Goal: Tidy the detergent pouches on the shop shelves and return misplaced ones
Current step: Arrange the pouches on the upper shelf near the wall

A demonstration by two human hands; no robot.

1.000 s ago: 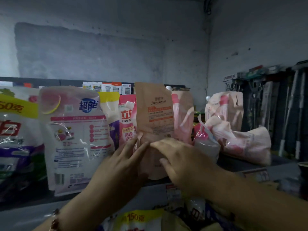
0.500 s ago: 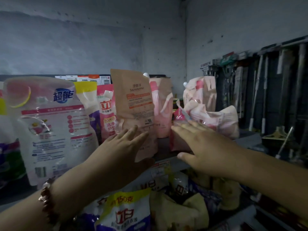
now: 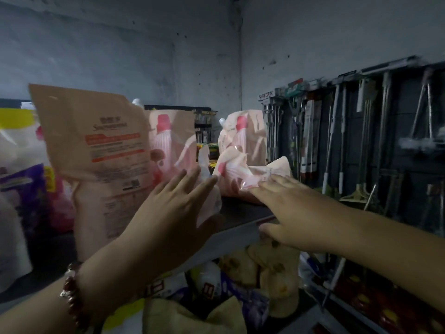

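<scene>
**Q:** Where did the tidying stand at that moment?

**A:** Partway, by my reading. On the upper shelf [image 3: 243, 214] the tan pouch [image 3: 96, 150] stood upright at the front, leaning a little, with a pink pouch [image 3: 173, 143] upright just behind it. Further right another pink pouch [image 3: 243, 131] stood against the back. I counted those as placed.

**Q:** And what was left?

**A:** A slumped pink pouch [image 3: 250, 174] lay crumpled on its side near the shelf edge, in front of the standing one. I judged it was next to be righted. Below, the lower shelf held a loose heap of bags [image 3: 260, 268], plainly unsorted.

**Q:** The hands?

**A:** The left hand [image 3: 168, 213] was spread wide, fingers straight, over the lower right part of the tan pouch; I could not tell whether it was touching, and it gripped nothing. The right hand [image 3: 289, 213] was flat and open too, its fingertips [image 3: 255, 189] touching the slumped pouch, holding nothing yet.

**Q:** Anything beside the shelf?

**A:** Mops [image 3: 337, 141] hung on a rack at the right, well apart from the pouches.
</scene>
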